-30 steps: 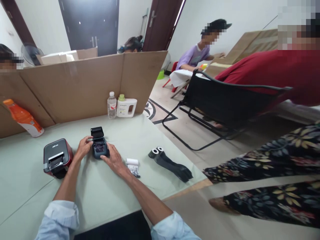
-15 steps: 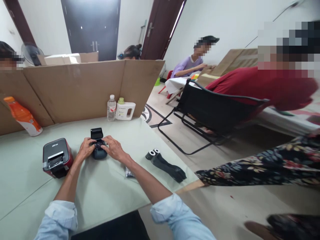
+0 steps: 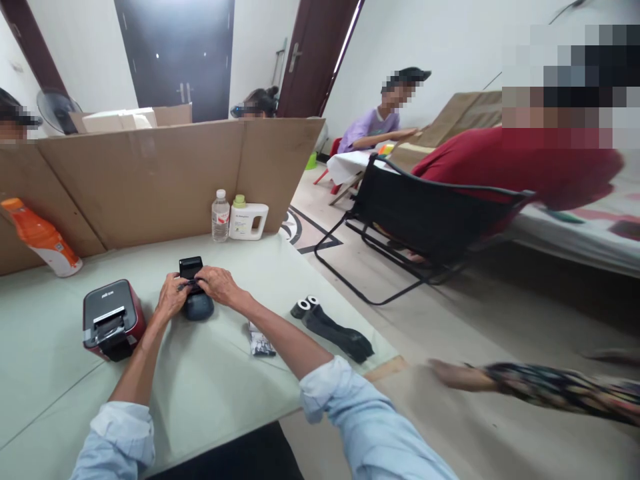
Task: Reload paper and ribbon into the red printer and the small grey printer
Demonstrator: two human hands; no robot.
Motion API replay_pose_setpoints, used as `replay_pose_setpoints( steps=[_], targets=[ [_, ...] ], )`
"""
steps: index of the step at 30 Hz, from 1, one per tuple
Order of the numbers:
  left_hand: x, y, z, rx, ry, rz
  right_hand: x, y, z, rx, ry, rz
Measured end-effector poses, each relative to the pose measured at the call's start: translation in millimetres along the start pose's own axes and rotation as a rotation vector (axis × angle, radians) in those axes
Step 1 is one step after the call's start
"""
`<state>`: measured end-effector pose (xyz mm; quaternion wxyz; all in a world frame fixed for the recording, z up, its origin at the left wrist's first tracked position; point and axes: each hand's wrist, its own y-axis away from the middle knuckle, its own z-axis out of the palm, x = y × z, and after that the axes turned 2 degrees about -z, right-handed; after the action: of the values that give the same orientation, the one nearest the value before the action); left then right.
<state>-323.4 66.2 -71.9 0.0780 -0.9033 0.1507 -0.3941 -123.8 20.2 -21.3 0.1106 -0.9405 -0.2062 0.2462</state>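
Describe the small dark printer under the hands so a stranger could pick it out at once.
On the pale green table, in front of the cardboard wall, two printers sit side by side. The small dark printer is the right one, with the left hand and right hand on it. Unlike the bigger red printer, its lid stands open.

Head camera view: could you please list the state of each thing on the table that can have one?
Small dark printer: lid up, both hands on it.
Left hand: gripping the small printer's side.
Right hand: fingers over its open top.
Red printer: front opening showing, untouched.
Water bottle: upright, capped.
White jug: upright, green cap on.
Orange bottle: leaning against the cardboard.
Black rolls: lying flat.
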Motion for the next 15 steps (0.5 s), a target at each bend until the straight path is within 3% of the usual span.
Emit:
replay_pose_setpoints(
  steps=[9,15],
  targets=[
    [5.9,-2.2,-7.1,-0.029,-0.013,0.017,-7.4,-20.1,-31.5,-0.031,-0.057,-0.063],
    [26.4,1.9,-25.1,-0.028,-0.016,0.057,-16.3,-27.2,-55.0,0.004,-0.157,-0.097]
  ],
)
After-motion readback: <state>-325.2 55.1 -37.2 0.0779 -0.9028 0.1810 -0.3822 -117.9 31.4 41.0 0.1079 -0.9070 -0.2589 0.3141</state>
